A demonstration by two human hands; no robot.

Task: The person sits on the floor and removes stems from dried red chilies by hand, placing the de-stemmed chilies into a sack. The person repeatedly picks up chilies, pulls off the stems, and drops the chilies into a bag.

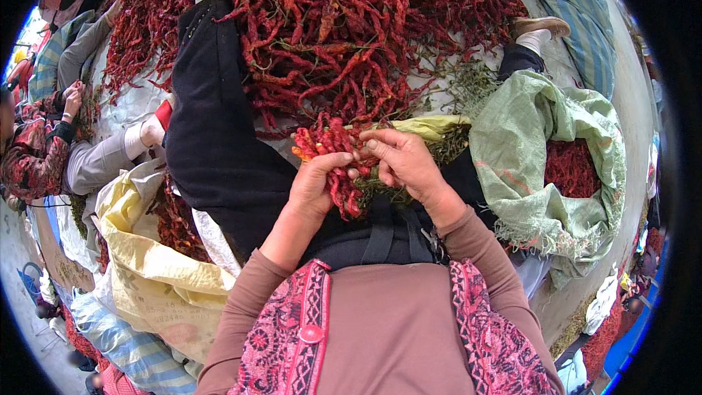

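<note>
My left hand [316, 181] is closed around a bunch of dried red chili peppers [323, 136], whose ends stick out above and below the fist. Beside it, my right hand [408, 162] has its thumb and forefinger pinched near the stem side of the bunch. Whether a stem is between those fingertips is too small to tell. Below the hands, a heap of greenish stems [392, 191] lies in my lap. A large pile of dried red chilies [329, 38] spreads out in front of me between my legs.
A green woven sack [504, 159] with rolled edges holds red chilies at my right. On my left stands a yellowish woven sack [159, 263] with chilies inside. Loose stems [466, 88] litter the sheet near my right leg. Another person [38, 148] sits at the far left.
</note>
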